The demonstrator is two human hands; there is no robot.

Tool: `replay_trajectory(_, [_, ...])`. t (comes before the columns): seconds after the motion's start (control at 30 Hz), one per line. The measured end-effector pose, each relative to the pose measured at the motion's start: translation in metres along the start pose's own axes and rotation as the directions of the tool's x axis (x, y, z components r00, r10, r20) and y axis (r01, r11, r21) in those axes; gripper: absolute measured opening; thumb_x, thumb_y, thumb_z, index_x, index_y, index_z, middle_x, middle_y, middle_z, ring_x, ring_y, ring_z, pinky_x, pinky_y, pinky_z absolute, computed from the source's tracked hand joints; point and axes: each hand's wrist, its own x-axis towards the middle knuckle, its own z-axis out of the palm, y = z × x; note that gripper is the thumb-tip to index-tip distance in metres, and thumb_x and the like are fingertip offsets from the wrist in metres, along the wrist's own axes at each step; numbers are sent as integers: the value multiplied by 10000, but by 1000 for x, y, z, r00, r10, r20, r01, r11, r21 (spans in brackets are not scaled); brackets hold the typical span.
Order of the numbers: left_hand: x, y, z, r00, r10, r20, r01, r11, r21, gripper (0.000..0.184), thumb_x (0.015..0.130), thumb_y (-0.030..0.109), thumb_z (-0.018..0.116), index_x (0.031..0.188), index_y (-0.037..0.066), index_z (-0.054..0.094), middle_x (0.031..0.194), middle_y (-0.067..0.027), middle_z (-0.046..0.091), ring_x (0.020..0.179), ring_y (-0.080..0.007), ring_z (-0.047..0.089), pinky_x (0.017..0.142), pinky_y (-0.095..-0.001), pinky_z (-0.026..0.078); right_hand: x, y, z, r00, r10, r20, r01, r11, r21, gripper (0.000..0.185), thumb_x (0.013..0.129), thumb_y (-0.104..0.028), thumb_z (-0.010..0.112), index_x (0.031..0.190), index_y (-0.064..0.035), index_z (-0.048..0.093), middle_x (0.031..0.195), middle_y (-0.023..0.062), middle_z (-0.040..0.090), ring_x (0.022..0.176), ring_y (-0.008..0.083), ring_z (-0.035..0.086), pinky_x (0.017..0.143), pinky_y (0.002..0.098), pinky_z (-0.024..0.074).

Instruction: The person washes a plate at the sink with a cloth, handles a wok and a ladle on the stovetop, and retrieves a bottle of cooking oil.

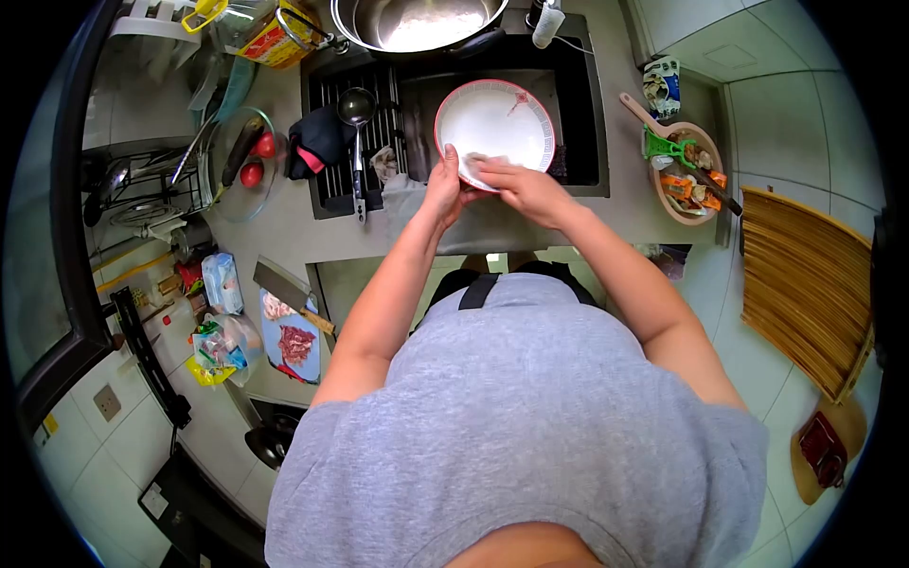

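Left hand [445,185]: grip closed on near-left rim of red-rimmed white plate [494,128], held over black sink [579,114]. Right hand [525,192]: fingers laid on plate's near inner face. Ladle [357,109] rested on rack bars left of plate; steel pot [417,24] seen beyond.

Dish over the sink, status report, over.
Left hand gripping dish by its near-left rim. Right hand at its near inner side, fingers blurred. Ladle lies off to the left, apart from the dish.
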Motion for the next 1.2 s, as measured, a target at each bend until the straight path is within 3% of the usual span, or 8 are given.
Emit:
replay_trajectory(0.23, [-4,-5,9,999,1,-37,-1,1000,6,651,987,592,320,1347,59,420,1286,-138,555,1130,-262,594,871,-456,548,62,25,28,948,-187,-256,104,947,-304,504,898,-53,463,1402,-45,457,1492,174,389,1371,311,388,1140,360,312])
replay_trajectory(0.37, [-2,4,-4,999,33,-42,-31,999,37,667,985,595,320,1377,59,386,1304,-146,542,1167,-277,572,913,-493,524,7,-11,7,998,54,-26,-51,996,77,456,884,-82,491,1336,-42,534,1386,150,523,1304,274,481,1109,346,369])
replay_trajectory(0.5, [-10,13,4,999,31,-38,-24,987,161,655,993,585,304,1383,65,380,1303,-148,532,1168,-287,559,929,-509,510,29,58,7,932,-36,-360,-96,935,-342,388,949,-95,432,1319,-29,531,1369,202,514,1278,332,491,1082,381,393])
replay_trajectory(0.57, [-13,8,11,999,8,-54,-3,995,102,654,993,584,304,1382,64,383,1298,-149,533,1167,-287,557,927,-513,509,60,46,26,911,129,-392,-119,992,50,399,970,-126,413,1347,-26,500,1395,216,483,1271,371,479,1089,387,378])
replay_trajectory(0.7, [2,-4,-6,999,43,-29,-41,997,65,657,983,615,279,1346,81,402,1264,-143,562,1140,-276,587,824,-477,573,28,-9,35,983,-31,-180,54,991,126,439,919,-98,493,1357,-99,530,1423,151,486,1306,308,469,1117,372,341])
replay_trajectory(0.83, [-10,5,3,992,16,-123,-3,995,103,643,992,601,275,1338,77,413,1256,-149,565,1118,-279,600,810,-469,578,10,16,-6,937,346,-46,-340,934,107,367,991,-152,418,1307,-33,562,1384,187,513,1291,305,483,1079,356,380])
replay_trajectory(1.0, [-2,1,1,993,-48,-105,54,997,49,645,1008,566,277,1346,37,425,1291,-178,538,1151,-315,580,864,-499,557,54,2,42,969,-99,-228,134,981,143,336,921,-127,484,1225,-29,590,1338,191,545,1236,343,502,1050,377,389])
replay_trajectory(1.2, [-6,19,1,993,-42,-108,52,995,89,666,1005,572,270,1327,10,427,1209,-186,589,1067,-315,630,821,-494,581,12,33,15,955,-100,-279,85,994,-65,392,873,-61,491,1250,-75,600,1255,146,611,1144,322,585,963,390,462])
